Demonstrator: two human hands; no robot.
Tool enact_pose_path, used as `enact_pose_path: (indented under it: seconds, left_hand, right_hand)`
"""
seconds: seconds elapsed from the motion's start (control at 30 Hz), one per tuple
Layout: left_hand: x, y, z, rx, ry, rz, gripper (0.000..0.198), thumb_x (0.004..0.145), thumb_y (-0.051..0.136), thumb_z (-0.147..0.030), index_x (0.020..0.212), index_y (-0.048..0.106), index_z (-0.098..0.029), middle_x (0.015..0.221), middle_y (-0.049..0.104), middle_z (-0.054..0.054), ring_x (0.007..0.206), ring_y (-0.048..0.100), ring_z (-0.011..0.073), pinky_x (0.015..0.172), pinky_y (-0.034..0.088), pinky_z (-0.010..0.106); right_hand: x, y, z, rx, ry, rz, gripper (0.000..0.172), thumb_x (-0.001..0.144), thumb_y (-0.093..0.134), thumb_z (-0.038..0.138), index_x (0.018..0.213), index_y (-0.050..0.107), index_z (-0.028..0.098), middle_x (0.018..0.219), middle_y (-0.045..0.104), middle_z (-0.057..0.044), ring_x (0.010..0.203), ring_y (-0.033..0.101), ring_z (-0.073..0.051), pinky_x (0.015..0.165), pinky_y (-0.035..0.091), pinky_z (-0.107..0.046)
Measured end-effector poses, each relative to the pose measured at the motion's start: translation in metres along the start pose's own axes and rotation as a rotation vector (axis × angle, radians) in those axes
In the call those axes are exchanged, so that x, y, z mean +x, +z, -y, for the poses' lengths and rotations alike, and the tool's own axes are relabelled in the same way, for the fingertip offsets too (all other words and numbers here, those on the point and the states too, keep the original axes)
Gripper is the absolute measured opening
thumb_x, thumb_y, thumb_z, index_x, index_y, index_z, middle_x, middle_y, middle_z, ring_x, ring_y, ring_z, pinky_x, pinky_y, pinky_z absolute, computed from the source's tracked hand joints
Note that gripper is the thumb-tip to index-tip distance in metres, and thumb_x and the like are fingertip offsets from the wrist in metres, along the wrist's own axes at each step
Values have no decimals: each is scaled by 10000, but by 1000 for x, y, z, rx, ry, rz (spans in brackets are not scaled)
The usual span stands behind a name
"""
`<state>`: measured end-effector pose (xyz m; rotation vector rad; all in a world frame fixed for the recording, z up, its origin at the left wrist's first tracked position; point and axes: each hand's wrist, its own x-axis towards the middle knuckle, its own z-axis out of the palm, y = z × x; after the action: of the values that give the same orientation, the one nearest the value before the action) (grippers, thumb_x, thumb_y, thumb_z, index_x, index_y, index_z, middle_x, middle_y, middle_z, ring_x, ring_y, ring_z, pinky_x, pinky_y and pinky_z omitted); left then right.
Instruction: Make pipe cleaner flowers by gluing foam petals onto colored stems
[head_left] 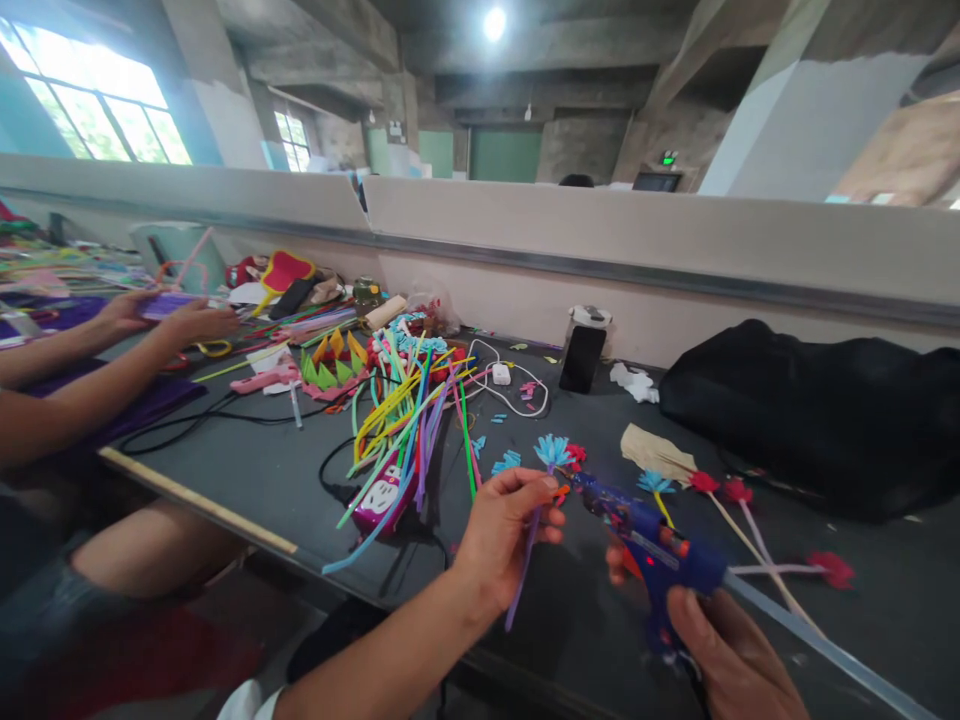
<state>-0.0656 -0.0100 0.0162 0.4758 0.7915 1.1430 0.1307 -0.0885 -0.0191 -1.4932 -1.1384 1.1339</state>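
Observation:
Between the thumb and fingers of my left hand (510,530) is a craft flower (553,452) with a blue fringed head and a purple pipe-cleaner stem. My right hand (720,640) grips a dark blue hot glue gun (652,545), a long clear glue stick running out of its back. The gun's nozzle points left, close to the flower just beneath its head. A red flower head (576,456) shows behind the nozzle. To the right of the gun lie a finished-looking blue flower (657,484) and several red flowers (831,570) on pale stems.
Left of my hands, many coloured pipe cleaners (420,400) lie over a purple power strip (382,495). Small blue pieces (506,461) are scattered nearby. A phone (583,357) leans at the back, left of a black bag (810,410). At far left, another person's hands (187,320) hold something purple.

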Motion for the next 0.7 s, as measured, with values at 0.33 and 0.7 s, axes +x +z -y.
enact_pose_path:
  seconds: [0.33,0.7]
  left_hand:
    - [0,1,7,24,23,29,198,637,776,-212,725,617,-133,642,588,-10,495,553,79,441,456,185]
    - [0,0,8,23,31,50,205,626,785,-220,726,625,-139,641,588,-15,497,557,81,447,454,188]
  right_hand:
    - [-6,2,5,-155,-154,-59,445,748,591,613,880,751,220,800,754,-72,835,699,-265,725,575,-292]
    - [-3,2,7,-202,-188,-51,441,746,581,624,812,743,219,802,750,-71,815,697,-248,731,574,-283]
